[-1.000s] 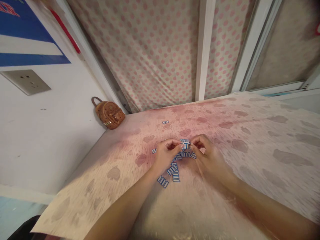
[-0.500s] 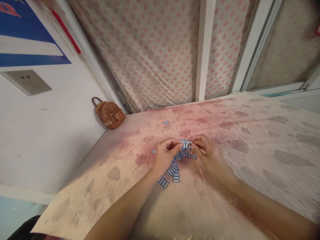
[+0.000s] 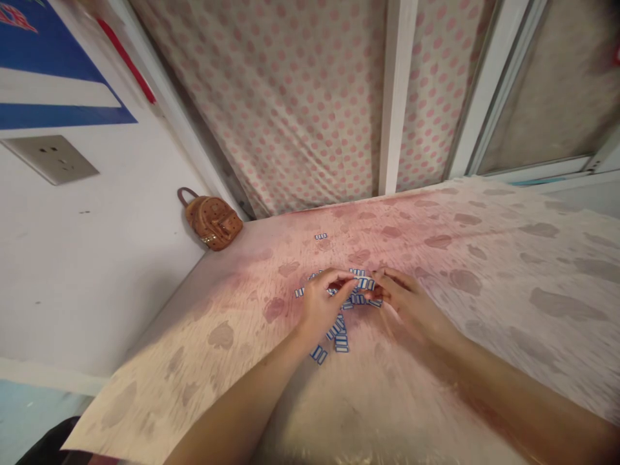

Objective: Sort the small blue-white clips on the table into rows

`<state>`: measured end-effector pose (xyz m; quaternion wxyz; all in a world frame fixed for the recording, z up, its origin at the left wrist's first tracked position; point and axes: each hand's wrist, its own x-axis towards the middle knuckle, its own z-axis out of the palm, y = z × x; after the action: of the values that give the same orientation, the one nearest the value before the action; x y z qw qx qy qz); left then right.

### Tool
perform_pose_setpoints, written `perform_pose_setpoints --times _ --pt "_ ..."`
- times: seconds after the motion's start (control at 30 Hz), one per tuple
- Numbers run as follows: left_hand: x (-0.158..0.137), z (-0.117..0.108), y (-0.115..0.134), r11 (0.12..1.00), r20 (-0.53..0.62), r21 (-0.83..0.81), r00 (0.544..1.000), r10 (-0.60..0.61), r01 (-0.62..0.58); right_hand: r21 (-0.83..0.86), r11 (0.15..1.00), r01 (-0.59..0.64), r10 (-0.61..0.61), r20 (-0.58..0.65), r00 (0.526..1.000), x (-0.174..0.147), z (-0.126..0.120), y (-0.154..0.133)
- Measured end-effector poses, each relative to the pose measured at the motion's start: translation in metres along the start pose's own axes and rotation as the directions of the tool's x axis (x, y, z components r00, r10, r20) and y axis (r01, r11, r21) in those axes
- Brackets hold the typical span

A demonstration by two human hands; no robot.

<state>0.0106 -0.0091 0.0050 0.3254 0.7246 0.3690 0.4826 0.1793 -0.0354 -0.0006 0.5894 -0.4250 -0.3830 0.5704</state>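
My left hand (image 3: 323,298) and my right hand (image 3: 404,296) meet over the table, each closed in a pinch. Between their fingertips is a small blue-and-white striped piece (image 3: 365,283), raised above the cloth and gripped at its two ends. What kind of thing it is I cannot make out. Several similar pieces lie in a loose, overlapping heap under and around my hands, such as one striped piece (image 3: 341,342) in front of my left wrist and a lone striped piece (image 3: 318,354) nearer me. My left hand hides part of the heap.
A patterned cloth (image 3: 223,381) covers the table. One more striped piece (image 3: 320,236) lies farther back, apart from the heap. A small brown backpack-shaped bag (image 3: 213,223) leans at the left wall below a socket (image 3: 53,158). Behind the table hangs a dotted curtain (image 3: 300,103).
The held piece has turned and shifted slightly right, showing more of its striped face. My left hand's fingers have lifted a little, uncovering more pieces behind them.
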Motion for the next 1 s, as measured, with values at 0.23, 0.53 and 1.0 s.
perform_pose_setpoints --times 0.23,0.53,1.0 --pt "-0.0004 -0.0002 0.0 1.0 -0.001 -0.004 1.0 -0.023 0.023 -0.027 1.0 0.015 -0.015 -0.016 1.0 0.0004 -0.0023 0.001" --pt "0.0022 0.0036 -0.0079 0.956 0.032 -0.226 0.982 -0.185 0.187 -0.324 0.929 0.176 -0.152 0.097 0.984 -0.0004 -0.006 -0.0026" --pt "0.0038 0.0055 -0.0087 0.907 0.042 -0.325 0.963 -0.267 0.266 -0.547 0.768 0.333 -0.277 0.185 0.943 -0.0001 -0.0084 0.0047"
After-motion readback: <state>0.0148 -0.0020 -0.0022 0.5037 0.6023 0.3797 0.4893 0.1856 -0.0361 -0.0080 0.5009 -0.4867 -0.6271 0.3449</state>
